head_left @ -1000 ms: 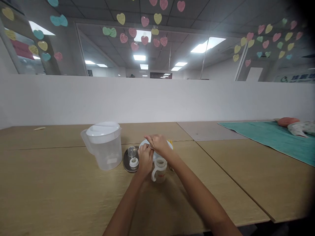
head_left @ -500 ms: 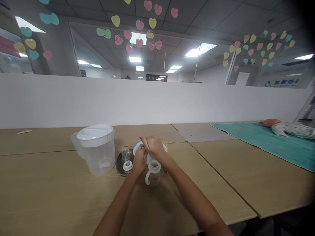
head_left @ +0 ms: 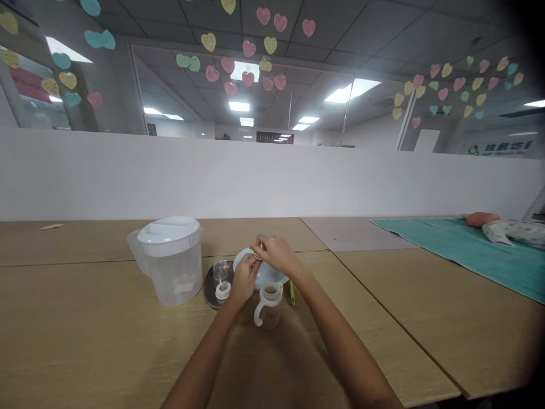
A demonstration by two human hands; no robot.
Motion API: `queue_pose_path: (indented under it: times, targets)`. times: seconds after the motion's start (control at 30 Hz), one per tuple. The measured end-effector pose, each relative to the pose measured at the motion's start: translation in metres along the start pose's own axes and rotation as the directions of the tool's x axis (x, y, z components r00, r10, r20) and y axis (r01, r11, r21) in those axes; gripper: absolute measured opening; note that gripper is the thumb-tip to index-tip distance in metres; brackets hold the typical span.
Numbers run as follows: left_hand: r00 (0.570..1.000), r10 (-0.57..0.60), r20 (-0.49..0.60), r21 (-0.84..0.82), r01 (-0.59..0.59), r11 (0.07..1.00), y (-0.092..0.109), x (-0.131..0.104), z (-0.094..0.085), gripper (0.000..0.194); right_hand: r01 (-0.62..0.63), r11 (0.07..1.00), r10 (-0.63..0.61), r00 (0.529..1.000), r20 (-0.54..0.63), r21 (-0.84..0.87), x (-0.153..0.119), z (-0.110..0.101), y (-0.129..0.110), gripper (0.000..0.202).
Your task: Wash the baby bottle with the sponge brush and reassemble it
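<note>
My left hand (head_left: 246, 277) and my right hand (head_left: 275, 254) meet above a white bowl (head_left: 272, 275). Between their closed fingertips is a small pale piece (head_left: 258, 257), mostly covered, whose kind I cannot make out. In front of the bowl stands an uncapped clear bottle (head_left: 271, 309) with a white side handle. On a dark round tray (head_left: 209, 287) to the left sit a white ring-shaped collar (head_left: 223, 291) and a clear cap (head_left: 220, 271). A green handle (head_left: 292, 293) shows beside the bowl, near my right wrist.
A large translucent lidded pitcher (head_left: 176, 272) stands left of the tray. At the far right, a teal mat (head_left: 460, 250) carries a patterned cloth item (head_left: 511, 232) and an orange-red object (head_left: 481, 218). A white wall (head_left: 272, 182) runs behind the table.
My right hand has turned and lowered its fingers, so the pale piece between the fingertips now shows. The green handle has come into sight. The whole view has shifted slightly.
</note>
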State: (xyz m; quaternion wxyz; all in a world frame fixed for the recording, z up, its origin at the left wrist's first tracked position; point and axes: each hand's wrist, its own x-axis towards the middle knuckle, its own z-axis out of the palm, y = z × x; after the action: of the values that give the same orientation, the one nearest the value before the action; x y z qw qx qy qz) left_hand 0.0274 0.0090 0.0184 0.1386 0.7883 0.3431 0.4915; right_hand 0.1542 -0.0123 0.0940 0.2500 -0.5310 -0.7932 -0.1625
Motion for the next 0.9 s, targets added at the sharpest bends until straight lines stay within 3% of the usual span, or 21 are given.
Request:
queue_pose_path:
  times: [0.17, 0.4, 0.57, 0.73, 0.9]
  targets:
    - [0.998, -0.021, -0.059, -0.035, 0.019, 0.999, -0.001, 0.0, -0.001, 0.03, -0.034, 0.997, 0.036, 0.999, 0.018, -0.069, 0.002, -0.001, 0.001, 0.033]
    - [0.999, -0.028, -0.043, -0.089, 0.024, 0.996, 0.003, -0.003, 0.002, 0.03, -0.161, 0.986, 0.162, 0.987, 0.005, -0.052, 0.001, -0.005, -0.002, 0.03]
    - [0.998, -0.015, -0.062, -0.113, 0.008, 0.994, 0.008, -0.009, 0.005, 0.031, -0.12, 0.992, 0.123, 0.986, -0.109, 0.03, -0.005, -0.033, 0.001, 0.031]
    - [0.992, 0.042, -0.116, -0.075, -0.051, 0.996, 0.011, -0.007, 0.006, 0.03, -0.162, 0.984, 0.178, 0.947, -0.268, 0.08, -0.016, -0.064, -0.003, 0.037]
    - [0.987, 0.061, -0.148, 0.022, -0.058, 0.998, 0.007, -0.005, 0.003, 0.029, -0.199, 0.973, 0.228, 0.907, -0.355, 0.117, -0.024, -0.079, -0.01, 0.038]
